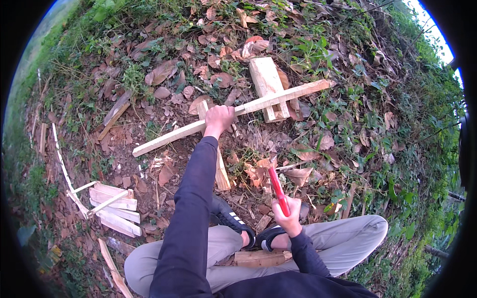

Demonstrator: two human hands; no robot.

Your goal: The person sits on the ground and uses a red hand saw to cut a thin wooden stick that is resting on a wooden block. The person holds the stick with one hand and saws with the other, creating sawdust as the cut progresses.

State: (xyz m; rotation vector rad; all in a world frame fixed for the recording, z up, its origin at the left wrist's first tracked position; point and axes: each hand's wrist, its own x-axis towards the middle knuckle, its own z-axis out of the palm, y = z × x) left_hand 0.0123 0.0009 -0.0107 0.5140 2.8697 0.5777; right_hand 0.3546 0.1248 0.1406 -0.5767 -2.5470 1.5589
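Observation:
A long pale wooden stick point(174, 135) lies slantwise across the ground ahead of me. My left hand point(219, 120) is wrapped around its middle. The stick's right part rests across a thick wooden block point(266, 77), and a narrower wooden strip point(221, 171) passes beneath it by my left hand. In front of my right knee, my right hand point(289, 216) grips a red-handled tool point(279, 190) that points up and away from me. Its far end looks brownish against the leaves, and I cannot make out its kind. The tool is apart from the stick.
Cut wooden pieces point(117, 206) are piled at the left, near a thin white strip point(62, 158). A split plank point(115, 115) lies further up. Another wooden block point(259, 259) sits between my crossed legs. Dry leaves and green plants cover the sloping ground.

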